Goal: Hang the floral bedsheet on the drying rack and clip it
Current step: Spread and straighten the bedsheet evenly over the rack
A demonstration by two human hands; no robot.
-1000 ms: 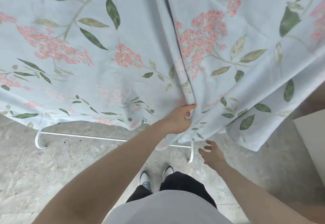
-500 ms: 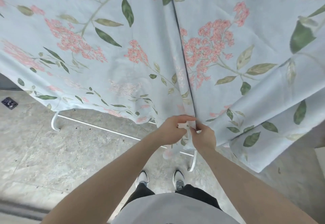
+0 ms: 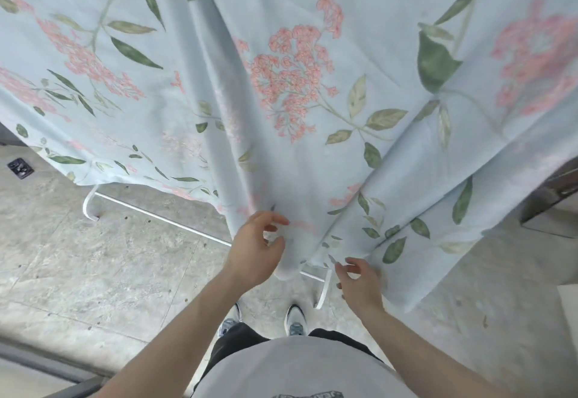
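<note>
The floral bedsheet (image 3: 297,91) hung draped over the white drying rack (image 3: 150,214), its lower edge just above the stone floor (image 3: 62,266). The left hand (image 3: 256,250) was open with curled fingers, touching a hanging fold without gripping it. The right hand (image 3: 359,282) hovered open just beside the hem, holding nothing.

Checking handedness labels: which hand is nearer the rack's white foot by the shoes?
Right. The right hand hovers just right of the white foot, fingers spread. The left hand sits up and to the left, at the bedsheet fold.
</note>
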